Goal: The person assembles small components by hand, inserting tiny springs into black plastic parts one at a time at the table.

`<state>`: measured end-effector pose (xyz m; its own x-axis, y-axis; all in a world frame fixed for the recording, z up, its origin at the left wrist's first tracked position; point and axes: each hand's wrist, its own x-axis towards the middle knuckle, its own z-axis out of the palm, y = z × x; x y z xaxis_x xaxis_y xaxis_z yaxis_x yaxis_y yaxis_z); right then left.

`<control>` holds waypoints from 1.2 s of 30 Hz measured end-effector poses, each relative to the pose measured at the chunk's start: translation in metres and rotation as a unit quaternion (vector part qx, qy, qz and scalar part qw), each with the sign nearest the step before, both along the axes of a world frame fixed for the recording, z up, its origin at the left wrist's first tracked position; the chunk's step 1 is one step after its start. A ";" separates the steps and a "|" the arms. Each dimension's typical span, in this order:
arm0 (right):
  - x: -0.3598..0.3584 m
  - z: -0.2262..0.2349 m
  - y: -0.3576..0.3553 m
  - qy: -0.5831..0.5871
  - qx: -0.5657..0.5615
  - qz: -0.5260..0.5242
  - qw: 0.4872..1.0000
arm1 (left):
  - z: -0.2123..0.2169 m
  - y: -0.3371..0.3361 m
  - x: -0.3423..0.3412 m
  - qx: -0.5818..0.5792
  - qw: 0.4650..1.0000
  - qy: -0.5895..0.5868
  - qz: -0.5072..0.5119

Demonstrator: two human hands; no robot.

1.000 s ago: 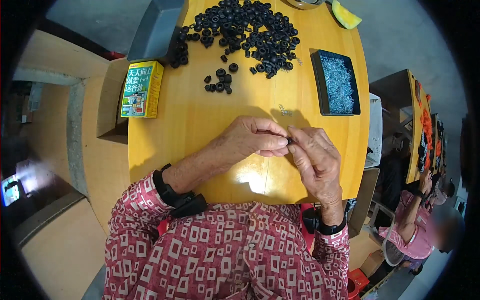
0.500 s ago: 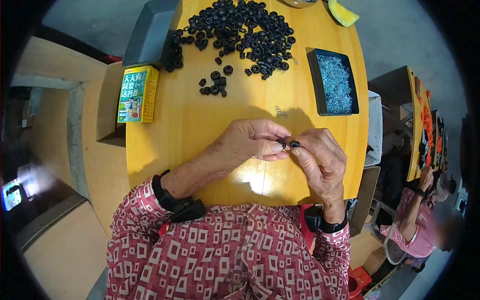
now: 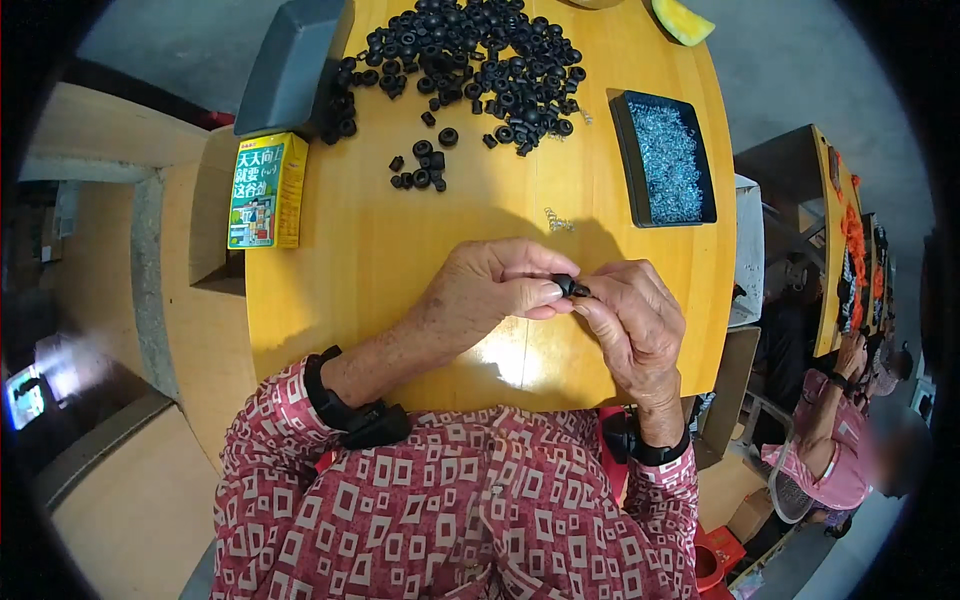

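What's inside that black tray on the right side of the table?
The black tray is filled with a heap of small shiny metal pieces, too tiny to identify. They cover the tray's floor, so anything beneath them is hidden.

Yellow wooden table, heap of black rubber rings, black tray of small metal parts

One package stands out — a small rectangular carton, green and yellow with a pale printed panel on its face, lying flat at the left edge of the round wooden table, just below a grey tray. Far off to the left, in the dim corner, a small glowing screen shows bluish-white — too blurred to tell more.
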<state>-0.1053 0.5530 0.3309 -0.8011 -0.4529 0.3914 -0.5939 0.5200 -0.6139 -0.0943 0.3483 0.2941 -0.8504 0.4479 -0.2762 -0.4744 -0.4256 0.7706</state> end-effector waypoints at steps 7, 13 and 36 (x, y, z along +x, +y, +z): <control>-0.001 0.001 0.002 0.014 0.013 -0.002 1.000 | 0.000 0.001 -0.001 0.003 0.999 -0.040 0.000; 0.000 0.002 0.000 0.030 0.035 -0.001 0.999 | -0.001 0.003 0.000 -0.014 0.999 -0.037 -0.001; -0.003 0.009 0.000 0.087 0.130 0.031 0.987 | -0.002 0.005 0.001 -0.017 0.999 -0.041 0.021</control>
